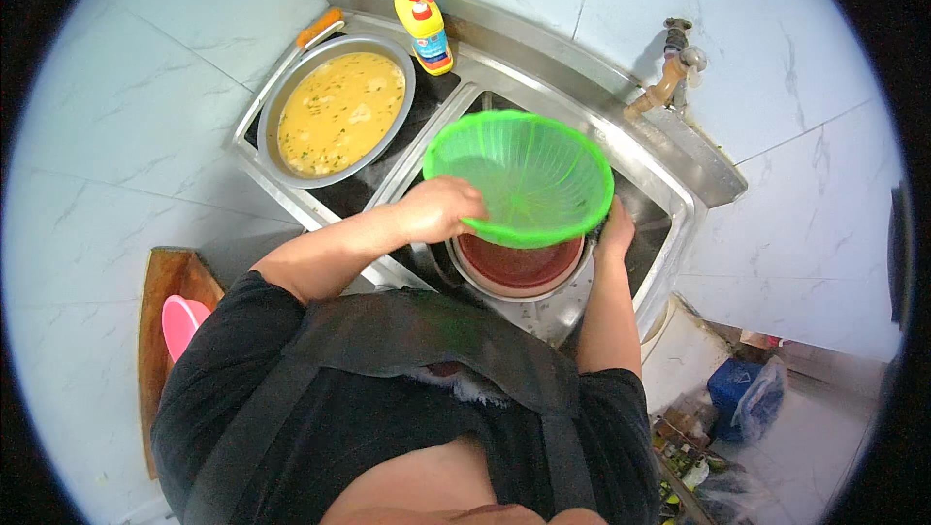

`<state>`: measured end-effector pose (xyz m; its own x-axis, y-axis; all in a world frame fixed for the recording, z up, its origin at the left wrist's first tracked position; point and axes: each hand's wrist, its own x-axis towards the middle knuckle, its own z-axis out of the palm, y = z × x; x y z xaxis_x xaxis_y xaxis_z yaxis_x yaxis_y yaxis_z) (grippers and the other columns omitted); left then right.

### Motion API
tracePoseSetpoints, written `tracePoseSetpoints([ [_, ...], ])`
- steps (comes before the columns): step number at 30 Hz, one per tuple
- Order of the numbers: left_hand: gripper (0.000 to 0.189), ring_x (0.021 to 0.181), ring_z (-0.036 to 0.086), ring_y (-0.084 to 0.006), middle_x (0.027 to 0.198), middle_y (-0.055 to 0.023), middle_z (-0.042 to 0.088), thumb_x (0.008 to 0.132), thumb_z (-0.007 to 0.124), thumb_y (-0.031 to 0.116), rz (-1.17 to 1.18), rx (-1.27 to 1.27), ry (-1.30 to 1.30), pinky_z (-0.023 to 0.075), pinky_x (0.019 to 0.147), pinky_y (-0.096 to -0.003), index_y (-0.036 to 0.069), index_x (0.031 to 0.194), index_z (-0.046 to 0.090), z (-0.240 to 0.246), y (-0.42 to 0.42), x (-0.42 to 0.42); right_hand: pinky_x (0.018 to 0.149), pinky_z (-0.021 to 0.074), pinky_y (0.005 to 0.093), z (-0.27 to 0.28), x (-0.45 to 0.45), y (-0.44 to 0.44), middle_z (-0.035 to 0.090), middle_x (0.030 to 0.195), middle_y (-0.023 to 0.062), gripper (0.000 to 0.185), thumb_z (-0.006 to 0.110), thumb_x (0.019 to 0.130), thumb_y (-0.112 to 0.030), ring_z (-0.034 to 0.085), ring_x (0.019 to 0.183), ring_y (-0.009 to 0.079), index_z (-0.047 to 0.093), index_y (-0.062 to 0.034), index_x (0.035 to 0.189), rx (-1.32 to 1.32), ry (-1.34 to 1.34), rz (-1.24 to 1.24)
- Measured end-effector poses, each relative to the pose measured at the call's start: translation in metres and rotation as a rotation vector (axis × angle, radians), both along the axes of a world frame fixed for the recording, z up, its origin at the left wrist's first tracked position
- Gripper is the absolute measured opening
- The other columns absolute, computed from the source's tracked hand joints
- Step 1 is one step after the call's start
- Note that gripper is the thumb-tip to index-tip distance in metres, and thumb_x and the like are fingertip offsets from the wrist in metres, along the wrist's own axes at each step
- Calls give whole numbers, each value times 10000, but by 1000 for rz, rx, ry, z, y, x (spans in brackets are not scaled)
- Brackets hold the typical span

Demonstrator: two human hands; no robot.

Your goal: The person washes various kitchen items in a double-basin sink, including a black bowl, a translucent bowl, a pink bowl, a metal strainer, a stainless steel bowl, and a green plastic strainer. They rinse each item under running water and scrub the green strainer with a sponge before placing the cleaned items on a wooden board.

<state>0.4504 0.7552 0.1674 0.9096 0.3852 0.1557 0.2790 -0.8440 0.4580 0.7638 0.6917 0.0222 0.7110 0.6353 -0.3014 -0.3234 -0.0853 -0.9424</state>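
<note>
Both my hands grip the rim of a green plastic colander, tilted over the right sink basin. My left hand has its near-left rim, and my right hand has its right side. Nothing solid shows inside the mesh. Partly hidden below it is a round vessel with a pale rim and a reddish-brown inside. A wide metal basin at the left holds yellowish, cloudy liquid with bits floating in it.
Behind the metal basin stand a yellow bottle with a red cap and an orange-headed brush. A tap sticks out from the tiled wall above the stainless steel sink. At lower right are a blue container and loose litter.
</note>
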Motion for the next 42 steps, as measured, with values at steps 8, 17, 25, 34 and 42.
tracePoseSetpoints([
  [8, 253, 1075, 473, -246, 1053, -35, 547, 641, 548, 41, 82, 210, 279, 236, 1031, -480, 144, 857, 633, -55, -11, -40, 714, 435, 340, -5, -31, -27, 633, 850, 150, 357, 578, 827, -292, 570, 753, 237, 592, 51, 923, -231, -441, 202],
  [17, 382, 1094, 473, -328, 1105, -205, 522, 634, 568, -16, 881, -91, -234, 372, 937, -392, 9, 1015, 558, -73, 15, -7, 831, 421, 365, -33, -92, -2, 598, 967, 249, 417, 582, 790, -317, 571, 921, 367, 577, 44, 998, -396, -551, 525],
  [25, 456, 975, 545, -197, 1055, -83, 576, 625, 461, -115, 1033, -550, -603, 403, 865, -272, -4, 1059, 544, -72, 67, -48, 705, 441, 332, -35, -54, 21, 613, 864, 86, 270, 548, 858, -192, 541, 753, 192, 566, 60, 954, 149, -152, -72],
  [34, 320, 1100, 474, -237, 1213, -116, 495, 590, 421, -158, 1082, -599, -788, 347, 938, -300, -28, 852, 551, -53, 63, -64, 957, 323, 530, -116, -148, 37, 402, 1297, 154, 516, 501, 825, -300, 406, 1185, 318, 403, -94, 1288, -691, -1011, 758],
  [42, 355, 1099, 472, -219, 1187, -99, 509, 590, 425, -146, 975, -467, -669, 345, 933, -283, -22, 889, 569, -54, 50, -52, 967, 333, 504, -85, -107, 20, 397, 1321, 163, 448, 364, 869, -196, 420, 1182, 335, 394, -39, 1287, -784, -1076, 1339],
])
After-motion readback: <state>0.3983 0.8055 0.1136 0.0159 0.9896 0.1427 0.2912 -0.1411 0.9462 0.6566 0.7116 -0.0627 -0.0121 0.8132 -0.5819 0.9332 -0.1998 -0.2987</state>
